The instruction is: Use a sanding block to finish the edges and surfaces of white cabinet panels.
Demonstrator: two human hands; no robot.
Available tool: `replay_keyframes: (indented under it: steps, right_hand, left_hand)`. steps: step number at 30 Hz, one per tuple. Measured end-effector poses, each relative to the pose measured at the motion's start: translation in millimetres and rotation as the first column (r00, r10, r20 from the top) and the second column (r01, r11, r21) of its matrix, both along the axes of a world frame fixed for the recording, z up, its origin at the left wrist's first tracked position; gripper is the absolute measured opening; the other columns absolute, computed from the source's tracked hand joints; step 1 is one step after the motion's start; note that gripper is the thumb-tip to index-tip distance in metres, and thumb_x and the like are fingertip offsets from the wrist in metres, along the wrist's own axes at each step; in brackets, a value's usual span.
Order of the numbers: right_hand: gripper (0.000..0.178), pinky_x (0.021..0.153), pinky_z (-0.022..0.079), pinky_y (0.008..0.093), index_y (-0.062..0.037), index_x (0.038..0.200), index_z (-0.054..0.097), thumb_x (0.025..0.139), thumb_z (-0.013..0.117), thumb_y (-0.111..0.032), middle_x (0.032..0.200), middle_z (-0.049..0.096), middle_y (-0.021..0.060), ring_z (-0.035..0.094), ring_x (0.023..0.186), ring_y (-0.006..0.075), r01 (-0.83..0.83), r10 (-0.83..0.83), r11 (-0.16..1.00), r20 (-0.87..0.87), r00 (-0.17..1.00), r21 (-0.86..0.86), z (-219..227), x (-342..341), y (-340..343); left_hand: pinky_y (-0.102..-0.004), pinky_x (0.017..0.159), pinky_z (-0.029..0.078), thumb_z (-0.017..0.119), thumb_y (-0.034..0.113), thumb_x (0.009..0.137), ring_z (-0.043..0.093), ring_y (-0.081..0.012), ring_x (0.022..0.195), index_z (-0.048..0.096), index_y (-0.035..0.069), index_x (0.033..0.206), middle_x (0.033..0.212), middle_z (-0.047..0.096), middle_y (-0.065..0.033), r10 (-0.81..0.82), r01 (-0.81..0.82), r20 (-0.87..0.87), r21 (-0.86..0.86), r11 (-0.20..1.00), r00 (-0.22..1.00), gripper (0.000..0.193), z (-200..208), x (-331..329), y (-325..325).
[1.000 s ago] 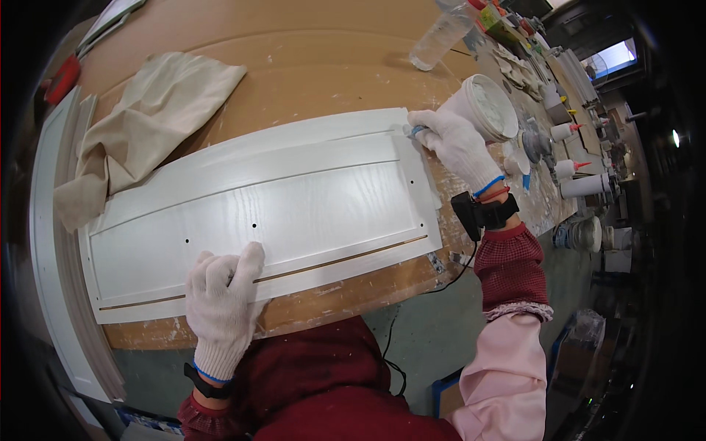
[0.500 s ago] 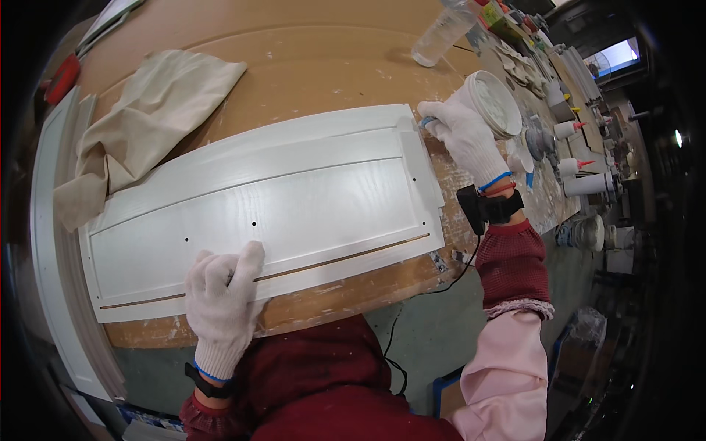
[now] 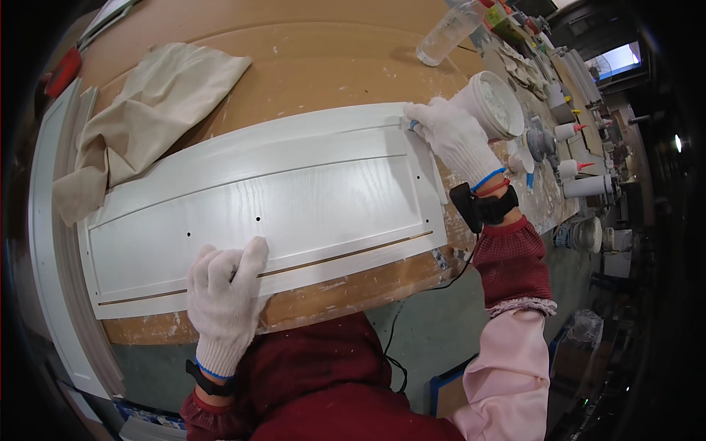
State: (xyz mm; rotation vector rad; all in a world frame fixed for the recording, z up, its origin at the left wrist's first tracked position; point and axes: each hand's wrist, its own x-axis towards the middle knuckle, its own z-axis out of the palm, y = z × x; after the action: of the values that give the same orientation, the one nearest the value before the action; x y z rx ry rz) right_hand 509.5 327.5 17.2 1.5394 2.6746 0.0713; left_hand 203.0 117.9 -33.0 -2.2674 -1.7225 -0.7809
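Observation:
A white wooden panel (image 3: 316, 195) with a curved far edge, several small dark holes and a brown groove lies on the bench. My gloved left hand (image 3: 224, 298) rests over its near edge, fingers curled and thumb on the panel; anything inside the fingers is hidden. At the far right corner my gloved right hand (image 3: 452, 132) pinches a small blue piece (image 3: 413, 125), mostly covered by the fingers, against the panel's edge. Just beyond this hand stands a white tub (image 3: 482, 103) of pale paste, tilted in view.
A beige cloth (image 3: 154, 110) lies crumpled at the far left. White panels (image 3: 59, 242) stand stacked on the left. A clear bottle (image 3: 448, 33) is at the far right, with glue bottles (image 3: 570, 169) beyond the tub. A black cable (image 3: 460, 272) hangs from my right wrist.
My right hand has moved a little left, from beside the panel's right end onto its far right corner, still pinching the blue piece. The left hand stays at the near edge.

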Motion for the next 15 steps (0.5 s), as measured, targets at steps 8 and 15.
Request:
replay_keyframes:
  steps: [8,15]
  right_hand:
    - [0.018,0.068,0.049,0.0446,-0.0137,0.11,0.06,0.092,0.058,-0.015,0.086,0.06,0.0161,0.062,0.079,0.0366,0.101,-0.103,0.994,0.057,0.993,0.038,-0.8,0.5,0.5]
    - [0.026,0.081,0.052,0.0463,-0.0098,0.111,0.064,0.093,0.053,-0.024,0.098,0.067,0.0192,0.065,0.094,0.038,0.178,-0.215,0.972,-0.276,0.937,-0.155,-1.3,-2.7,-7.2]
  left_hand:
    - [-0.0297,0.068,0.048,0.077,0.007,0.062,0.051,-0.0157,0.075,0.067,0.015,0.103,0.086,0.041,0.0,0.0,0.0,-0.004,0.006,1.0,1.0,0.043,-1.1,0.1,1.2]
    - [-0.0296,0.065,0.048,0.078,0.007,0.061,0.051,-0.0159,0.073,0.067,0.014,0.103,0.085,0.041,-0.0002,0.006,-0.006,0.008,0.033,0.999,1.0,0.044,-4.3,0.7,1.8]
